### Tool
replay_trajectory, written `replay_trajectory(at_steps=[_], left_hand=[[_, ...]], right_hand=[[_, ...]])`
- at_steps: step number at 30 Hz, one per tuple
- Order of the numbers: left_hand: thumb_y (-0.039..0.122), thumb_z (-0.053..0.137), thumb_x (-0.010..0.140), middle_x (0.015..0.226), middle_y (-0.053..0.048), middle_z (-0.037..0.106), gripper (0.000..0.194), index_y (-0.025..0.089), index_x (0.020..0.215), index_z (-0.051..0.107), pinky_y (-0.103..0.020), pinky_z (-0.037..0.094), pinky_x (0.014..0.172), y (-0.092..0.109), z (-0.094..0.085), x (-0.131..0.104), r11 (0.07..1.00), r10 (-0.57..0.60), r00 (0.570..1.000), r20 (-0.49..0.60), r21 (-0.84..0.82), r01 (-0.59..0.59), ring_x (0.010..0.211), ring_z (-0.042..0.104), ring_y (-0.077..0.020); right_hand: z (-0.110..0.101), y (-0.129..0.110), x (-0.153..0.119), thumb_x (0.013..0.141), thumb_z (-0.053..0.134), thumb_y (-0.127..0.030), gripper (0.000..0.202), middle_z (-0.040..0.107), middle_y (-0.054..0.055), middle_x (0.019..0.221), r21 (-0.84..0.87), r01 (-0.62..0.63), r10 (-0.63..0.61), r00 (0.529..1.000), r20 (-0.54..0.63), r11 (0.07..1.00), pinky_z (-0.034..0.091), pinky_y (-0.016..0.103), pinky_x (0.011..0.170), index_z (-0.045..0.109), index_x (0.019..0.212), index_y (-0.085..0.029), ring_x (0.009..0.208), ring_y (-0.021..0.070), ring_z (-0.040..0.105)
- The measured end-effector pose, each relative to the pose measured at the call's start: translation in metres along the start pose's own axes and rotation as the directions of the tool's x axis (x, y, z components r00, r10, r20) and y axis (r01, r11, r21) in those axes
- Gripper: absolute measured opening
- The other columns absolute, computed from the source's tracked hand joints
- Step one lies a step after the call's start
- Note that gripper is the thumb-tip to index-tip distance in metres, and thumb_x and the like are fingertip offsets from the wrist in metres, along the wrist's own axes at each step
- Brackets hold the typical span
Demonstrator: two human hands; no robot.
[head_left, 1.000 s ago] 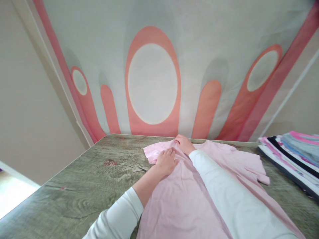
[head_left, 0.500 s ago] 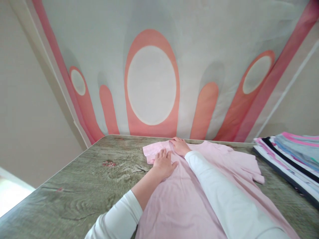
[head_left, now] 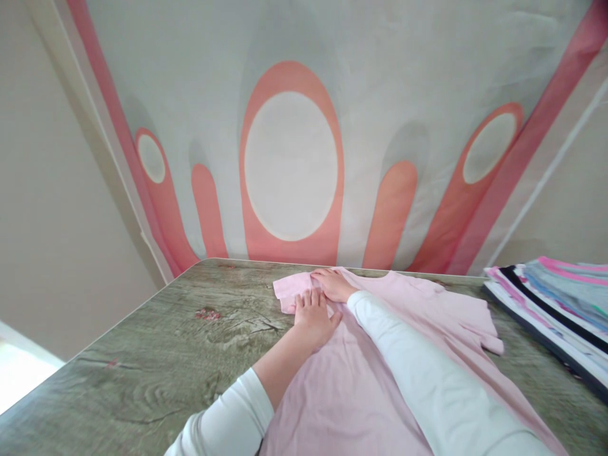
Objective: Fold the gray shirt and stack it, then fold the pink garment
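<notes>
A pink short-sleeved T-shirt [head_left: 342, 380] lies spread on the wood-patterned table, its neckline toward the far edge. My left hand [head_left: 316, 320] rests flat on the shirt beside its left sleeve, fingers stretched out. Just beyond it, my right hand [head_left: 334, 285] lies on the left shoulder of the shirt with fingers extended leftward over the cloth. My right forearm, in a white sleeve, crosses the shirt and covers part of its middle. The shirt's right sleeve [head_left: 479, 323] lies out to the side with a few creases.
A stack of folded clothes [head_left: 555, 310] in several colours sits on the table's right side, close to the shirt's right sleeve. The table [head_left: 156, 354] ends at a wall hanging [head_left: 289, 247] with pink and white shapes behind it.
My right hand has slid left along the shirt's shoulder, away from the neckline. My left hand has shifted slightly to the right and stays flat on the cloth.
</notes>
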State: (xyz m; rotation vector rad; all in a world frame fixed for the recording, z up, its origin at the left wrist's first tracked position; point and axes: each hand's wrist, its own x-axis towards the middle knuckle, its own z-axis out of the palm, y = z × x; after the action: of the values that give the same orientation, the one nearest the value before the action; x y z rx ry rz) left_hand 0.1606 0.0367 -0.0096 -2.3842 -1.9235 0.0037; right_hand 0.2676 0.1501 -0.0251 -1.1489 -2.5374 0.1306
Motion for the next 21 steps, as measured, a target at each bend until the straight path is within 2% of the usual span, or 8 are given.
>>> replay_trajectory(at_steps=[4,8,12,15,16,18,21], left_hand=[[0.057,0.018,0.087,0.145,-0.017,0.024,0.075,0.003,0.137,0.029,-0.047,0.010,0.107,0.001,0.000,-0.001,0.999,0.040,0.999,0.015,-0.013,-0.040,0.134,0.015,-0.0311],[0.057,0.020,0.087,0.144,-0.020,0.023,0.075,0.001,0.137,0.029,-0.047,0.015,0.106,-0.001,0.000,-0.001,0.998,0.050,0.999,-0.017,-0.027,-0.050,0.134,0.016,-0.0323],[0.056,0.023,0.087,0.144,-0.020,0.023,0.074,0.003,0.138,0.028,-0.048,0.017,0.105,-0.002,-0.001,0.000,0.998,0.049,0.999,-0.024,-0.029,-0.050,0.133,0.018,-0.0329],[0.056,0.024,0.087,0.143,-0.022,0.024,0.074,0.002,0.137,0.029,-0.048,0.016,0.105,-0.001,-0.001,0.000,0.999,0.047,0.999,-0.021,-0.011,-0.047,0.133,0.019,-0.0333],[0.056,0.024,0.087,0.143,-0.022,0.024,0.074,0.002,0.137,0.029,-0.048,0.016,0.104,-0.001,-0.002,-0.001,0.999,0.045,0.999,-0.023,-0.004,-0.046,0.133,0.019,-0.0335],[0.056,0.025,0.087,0.143,-0.022,0.024,0.074,0.002,0.137,0.030,-0.048,0.018,0.104,-0.001,-0.002,-0.001,0.999,0.042,0.999,-0.027,0.009,-0.042,0.133,0.020,-0.0335],[0.056,0.026,0.087,0.143,-0.022,0.025,0.073,0.003,0.136,0.031,-0.047,0.020,0.103,-0.001,-0.002,-0.001,0.999,0.037,0.999,-0.027,0.020,-0.036,0.132,0.021,-0.0331]], right_hand=[[0.001,0.003,0.004,0.086,0.034,-0.017,0.044,0.042,0.007,0.136,0.030,-0.072,0.071,0.997,0.012,0.997,0.025,0.039,0.101,0.045,0.128,-0.020,0.123,0.0197,0.036],[-0.004,-0.002,-0.003,0.089,0.032,-0.020,0.042,0.042,0.008,0.136,0.042,-0.073,0.072,0.997,0.032,0.996,0.026,0.039,0.103,0.044,0.129,-0.019,0.126,0.0189,0.034],[-0.010,-0.005,-0.029,0.089,0.033,-0.022,0.040,0.043,0.008,0.136,0.055,-0.005,0.001,0.998,0.066,0.999,0.027,0.036,0.104,0.047,0.126,-0.020,0.126,0.0174,0.035],[-0.021,0.012,-0.057,0.090,0.036,-0.031,0.041,0.041,0.006,0.138,0.070,0.026,-0.033,0.994,0.100,0.997,0.023,0.035,0.106,0.046,0.129,-0.022,0.129,0.0176,0.031],[-0.026,0.022,-0.066,0.090,0.036,-0.034,0.043,0.039,0.006,0.140,0.057,-0.004,-0.002,0.994,0.111,0.998,0.022,0.036,0.107,0.044,0.131,-0.022,0.130,0.0181,0.030],[-0.038,0.046,-0.085,0.090,0.034,-0.039,0.048,0.033,0.007,0.143,-0.014,-0.136,0.137,0.983,0.120,0.991,0.020,0.039,0.107,0.038,0.135,-0.021,0.132,0.0201,0.026],[-0.059,0.076,-0.110,0.091,0.029,-0.039,0.050,0.031,0.011,0.144,-0.169,-0.353,0.370,0.926,0.081,0.920,0.018,0.048,0.106,0.036,0.136,-0.016,0.132,0.0245,0.025]])
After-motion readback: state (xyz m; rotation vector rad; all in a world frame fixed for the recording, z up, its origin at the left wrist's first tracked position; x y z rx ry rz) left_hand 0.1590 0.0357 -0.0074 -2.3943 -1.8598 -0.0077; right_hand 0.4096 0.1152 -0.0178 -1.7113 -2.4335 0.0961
